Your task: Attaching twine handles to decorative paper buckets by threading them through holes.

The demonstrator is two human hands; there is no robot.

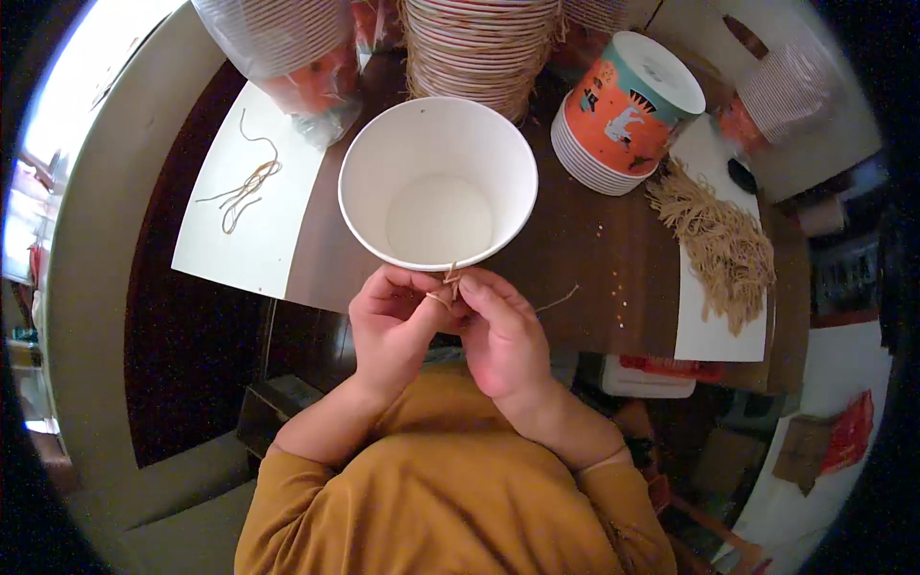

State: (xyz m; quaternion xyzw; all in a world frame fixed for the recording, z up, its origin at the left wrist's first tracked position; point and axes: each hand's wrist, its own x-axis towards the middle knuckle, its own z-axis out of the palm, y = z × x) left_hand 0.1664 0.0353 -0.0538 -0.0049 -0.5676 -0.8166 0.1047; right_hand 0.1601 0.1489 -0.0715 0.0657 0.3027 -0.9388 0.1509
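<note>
A white paper bucket stands at the table's near edge with its mouth toward me and nothing inside. At its near rim my left hand pinches a piece of tan twine, a strand of it crossing the thumb. Right beside it, my right hand has thumb and forefinger closed on the same twine. A thin loose end sticks out to the right of that hand. The fingers hide most of the twine and the bucket's near wall, so I cannot tell whether it is knotted there.
Behind the bucket rises a tall stack of twine-trimmed buckets. Upside-down orange and teal buckets stand right of it. A twine bundle lies on a right-hand white sheet; loose strands lie on the left one. Plastic-wrapped buckets stand far left.
</note>
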